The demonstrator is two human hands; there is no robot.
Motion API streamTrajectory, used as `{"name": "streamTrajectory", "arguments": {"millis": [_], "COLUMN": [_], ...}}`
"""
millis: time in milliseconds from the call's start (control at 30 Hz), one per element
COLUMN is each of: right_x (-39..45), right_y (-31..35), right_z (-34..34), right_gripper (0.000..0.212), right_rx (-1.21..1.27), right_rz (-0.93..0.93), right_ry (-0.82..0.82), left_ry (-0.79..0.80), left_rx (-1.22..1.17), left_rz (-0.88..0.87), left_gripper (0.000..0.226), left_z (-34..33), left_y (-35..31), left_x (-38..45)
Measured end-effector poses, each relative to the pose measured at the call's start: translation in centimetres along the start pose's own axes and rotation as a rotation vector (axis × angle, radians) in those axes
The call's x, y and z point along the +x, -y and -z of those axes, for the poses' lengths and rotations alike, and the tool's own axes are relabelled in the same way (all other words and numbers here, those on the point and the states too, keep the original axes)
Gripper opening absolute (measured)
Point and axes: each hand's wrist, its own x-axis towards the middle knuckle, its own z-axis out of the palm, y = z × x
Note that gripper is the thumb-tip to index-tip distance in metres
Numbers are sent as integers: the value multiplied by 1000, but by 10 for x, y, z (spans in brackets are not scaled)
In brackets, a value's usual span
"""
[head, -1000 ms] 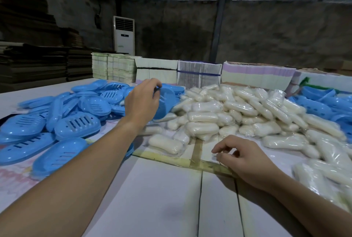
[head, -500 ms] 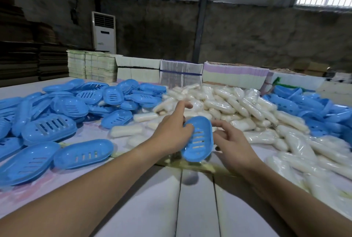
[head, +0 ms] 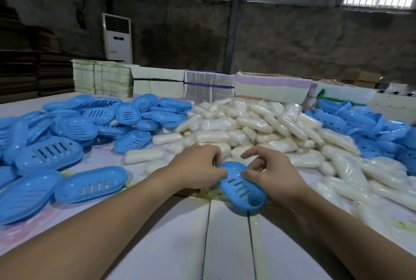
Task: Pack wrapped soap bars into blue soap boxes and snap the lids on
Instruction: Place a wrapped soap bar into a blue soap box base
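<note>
From the head camera, we judge the packing barely begun: we see no closed box. Our left hand (head: 198, 168) and right hand (head: 273, 175) both pinch one slotted blue lid (head: 242, 187) at six o'clock of the wrapped soap heap (head: 258, 128). Soaps and the blue shells (head: 74, 128) at nine o'clock are too many to count.

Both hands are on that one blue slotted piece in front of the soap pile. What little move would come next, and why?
Probably pressing down with both thumbs to snap it shut. The left hand and right hand grip the slotted blue lid from either side, low over the table. Whether a soap bar and base sit beneath it is hidden, so this is a guess.
</note>
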Motion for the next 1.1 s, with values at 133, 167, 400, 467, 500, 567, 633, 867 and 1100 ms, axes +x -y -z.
{"name": "streamTrajectory", "arguments": {"millis": [133,167,400,467,500,567,633,867,1100], "right_x": [0,-1,-3,-3,-3,-4,-5,0,1], "right_y": [2,4,4,4,4,2,1,-7,-7], "right_z": [5,8,14,14,14,14,13,11,10], "right_gripper": [15,17,24,15,19,30,34,29,25], "right_rx": [-115,-97,15,105,78,-118,-204,-220,-278], "right_rz": [53,44,-24,-52,-44,6,39,14,-32], "right_ry": [77,127,271,293,307,292,190,-11,19], "left_ry": [-28,-50,-82,-94,-89,-66,-57,-295,-315], "left_rx": [185,211,297,318,317,304,295,217,190], "left_rz": [40,45,75,75,71,60,45,-6,-26], "left_gripper": [21,21,25,27,28,30,32,5,29], "left_z": [1,1,4,4,4,5,4,15,4], "left_y": [-1,-1,-1,-2,-2,-1,-1,16,34], "left_x": [-1,-1,-2,-2,-1,-1,-1,5,15]}}
